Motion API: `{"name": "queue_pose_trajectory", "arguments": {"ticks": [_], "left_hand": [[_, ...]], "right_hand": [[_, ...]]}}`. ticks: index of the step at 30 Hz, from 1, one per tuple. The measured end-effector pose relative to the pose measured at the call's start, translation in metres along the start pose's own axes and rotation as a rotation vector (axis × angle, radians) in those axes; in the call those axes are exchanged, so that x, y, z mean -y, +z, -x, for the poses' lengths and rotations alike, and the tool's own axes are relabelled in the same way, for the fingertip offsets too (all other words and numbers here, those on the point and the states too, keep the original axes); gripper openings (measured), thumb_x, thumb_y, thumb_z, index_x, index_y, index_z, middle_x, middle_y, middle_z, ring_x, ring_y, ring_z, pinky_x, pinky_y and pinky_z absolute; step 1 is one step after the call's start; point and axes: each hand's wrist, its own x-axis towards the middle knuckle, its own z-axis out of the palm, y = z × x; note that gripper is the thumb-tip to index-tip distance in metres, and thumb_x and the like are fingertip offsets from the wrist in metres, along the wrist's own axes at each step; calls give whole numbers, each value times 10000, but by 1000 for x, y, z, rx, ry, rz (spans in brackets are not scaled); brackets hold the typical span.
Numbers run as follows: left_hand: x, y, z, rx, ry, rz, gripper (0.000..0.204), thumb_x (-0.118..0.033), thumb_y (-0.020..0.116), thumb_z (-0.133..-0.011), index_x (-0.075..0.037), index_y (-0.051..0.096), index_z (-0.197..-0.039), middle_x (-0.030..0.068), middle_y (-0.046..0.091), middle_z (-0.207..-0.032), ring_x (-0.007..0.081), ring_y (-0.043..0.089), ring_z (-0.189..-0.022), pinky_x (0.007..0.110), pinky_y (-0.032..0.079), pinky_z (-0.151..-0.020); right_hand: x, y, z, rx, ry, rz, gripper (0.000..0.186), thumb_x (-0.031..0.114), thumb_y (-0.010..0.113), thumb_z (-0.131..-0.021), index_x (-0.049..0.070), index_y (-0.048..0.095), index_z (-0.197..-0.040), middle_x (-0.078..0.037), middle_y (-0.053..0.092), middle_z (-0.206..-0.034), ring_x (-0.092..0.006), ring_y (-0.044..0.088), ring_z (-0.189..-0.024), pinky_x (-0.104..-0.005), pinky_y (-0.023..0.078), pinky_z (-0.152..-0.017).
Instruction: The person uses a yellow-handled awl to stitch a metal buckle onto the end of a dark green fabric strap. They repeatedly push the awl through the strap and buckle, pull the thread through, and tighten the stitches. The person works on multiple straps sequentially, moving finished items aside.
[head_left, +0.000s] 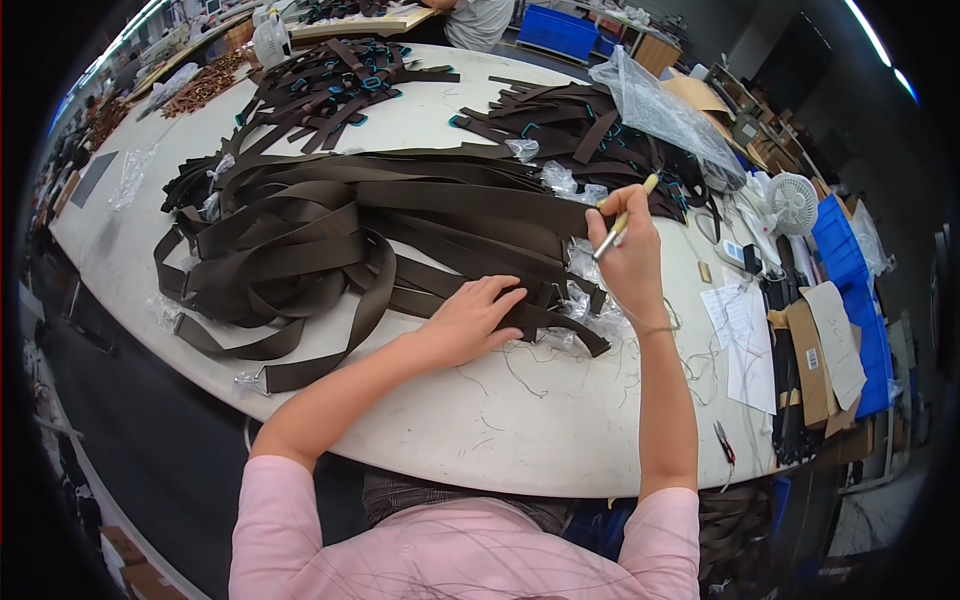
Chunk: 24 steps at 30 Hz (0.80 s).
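The straps (330,240) were long, flat and dark brown, like soft belts. They lay in a big tangled heap across the middle of the white surface (470,430), looping over one another. Small metal buckles sat at some of their ends.

The left hand (470,320) lay flat and open on one strap near the front edge, with its fingers spread and pressing down. The right hand (628,262) was closed around a thin pen (624,217) with a pale tip. It held the pen upright just above the straps, beside some crinkly clear bags (585,290). Loose bits of thread (520,375) lay on the surface near both hands.

More brown straps with little teal clips (335,85) were piled near the back edge. Another pile (570,130) lay toward the back right corner, partly under a big clear plastic bag (660,110). It looked thin and shiny.

White paper sheets (745,340) lay at the right edge. Beside them were brown cardboard pieces (815,355), one with a small white label. Blue plastic bins (850,290) stood past the right edge, and one more blue bin (560,30) stood beyond the back edge. A small white fan (795,200) stood near the right edge, and another white fan (270,42) stood at the back edge. Small red-handled snips (724,442) lay at the front right corner.
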Motion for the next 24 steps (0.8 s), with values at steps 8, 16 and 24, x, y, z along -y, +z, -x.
{"name": "queue_pose_trajectory", "arguments": {"ticks": [8, 16, 24], "left_hand": [[-24, -25, -26, 23, 6, 106, 145, -76, 721, -825, -69, 629, -938, 27, 661, -898, 259, 626, -795, 356, 503, -728], [-41, -104, 109, 432, -33, -96, 263, -35, 695, -741, -44, 622, -994, 108, 666, -1173, 285, 664, -1015, 372, 543, -847], [-74, -92, 62, 605, -180, 213, 277, -212, 737, -878, -13, 622, -1032, 132, 618, -1179, 319, 558, -1191, 442, 473, -960]], "right_hand": [[-50, -29, 29, -79, -6, 113, 196, 155, 695, -961, 26, 555, -1009, -142, 674, -918, -257, 650, -831, -365, 497, -746], [-8, -30, 151, 4, 68, -105, 229, 18, 722, -892, 25, 512, -983, -142, 673, -895, -223, 662, -788, -310, 514, -719], [40, -2, 220, 368, -118, -33, 350, 101, 807, -779, 58, 517, -969, -171, 648, -963, -317, 619, -752, -369, 507, -643]]}}
